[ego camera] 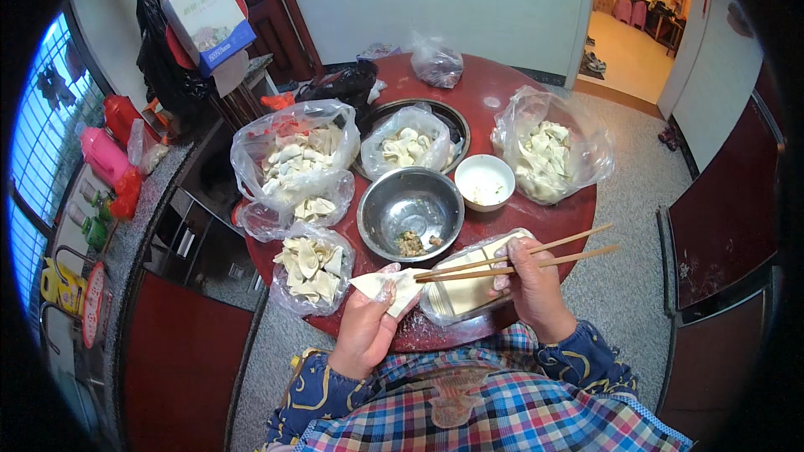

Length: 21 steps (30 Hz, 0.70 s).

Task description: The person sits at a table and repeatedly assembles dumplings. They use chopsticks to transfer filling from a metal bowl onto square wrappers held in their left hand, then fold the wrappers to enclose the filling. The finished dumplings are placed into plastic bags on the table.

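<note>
My left hand (370,326) holds a folded wonton wrapper (377,284) in front of the steel bowl. A pair of wooden chopsticks (546,251) is gripped in my right hand (534,282), and their tips touch the wrapper's right side. Any filling inside the wrapper is hidden. Just beyond, the steel bowl (383,201) has a small clump of minced filling (411,243) at its near side. Below my right hand lies a stack of flat wrappers (461,292) in clear plastic. A white bowl (485,166) with whitish residue and green bits stands right of the steel bowl.
Plastic bags of folded wontons (311,267) (298,160) (543,150) stand around the round red table (483,85). Another wonton bag (408,144) rests in a dark round tray (461,116). A tied plastic bag (438,66) sits at the far edge. The counter (173,169) runs along the left.
</note>
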Each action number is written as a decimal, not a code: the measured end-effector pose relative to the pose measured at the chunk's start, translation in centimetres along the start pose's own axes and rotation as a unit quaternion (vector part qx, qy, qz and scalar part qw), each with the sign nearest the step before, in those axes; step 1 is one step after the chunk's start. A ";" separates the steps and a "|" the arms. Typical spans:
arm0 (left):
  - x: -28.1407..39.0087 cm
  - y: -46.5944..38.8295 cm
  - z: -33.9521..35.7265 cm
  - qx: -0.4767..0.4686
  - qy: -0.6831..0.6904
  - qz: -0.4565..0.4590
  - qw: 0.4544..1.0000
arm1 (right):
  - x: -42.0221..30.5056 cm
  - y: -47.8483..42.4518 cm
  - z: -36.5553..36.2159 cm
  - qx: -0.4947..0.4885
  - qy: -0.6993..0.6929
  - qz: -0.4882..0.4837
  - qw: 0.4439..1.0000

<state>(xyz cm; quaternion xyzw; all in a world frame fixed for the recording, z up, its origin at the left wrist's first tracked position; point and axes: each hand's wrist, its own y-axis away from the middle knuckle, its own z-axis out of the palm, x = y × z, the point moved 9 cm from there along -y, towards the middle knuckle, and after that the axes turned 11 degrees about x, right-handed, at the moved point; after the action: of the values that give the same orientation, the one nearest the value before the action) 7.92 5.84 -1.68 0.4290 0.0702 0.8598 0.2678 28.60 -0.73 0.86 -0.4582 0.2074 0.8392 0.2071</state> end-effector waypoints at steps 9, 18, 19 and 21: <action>3.8 0.2 1.5 -0.003 -0.007 0.099 0.995 | -7.3 -0.7 -1.4 0.108 0.055 -0.254 0.960; 8.3 0.9 8.8 -0.094 0.095 0.214 0.968 | -3.6 0.9 8.7 -0.084 0.082 -0.030 0.993; 7.6 0.6 9.4 -0.088 0.105 0.183 0.974 | -2.3 1.4 9.7 -0.100 0.053 -0.007 0.994; 6.2 0.1 10.1 -0.089 0.110 0.172 0.975 | -1.6 1.8 10.6 -0.098 -0.021 0.032 0.994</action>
<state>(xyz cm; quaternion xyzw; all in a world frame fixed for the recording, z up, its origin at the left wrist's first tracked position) 12.69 7.90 9.01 0.3122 -0.0521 0.9376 0.1437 21.21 3.16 7.77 -0.4518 0.1340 0.8711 0.1384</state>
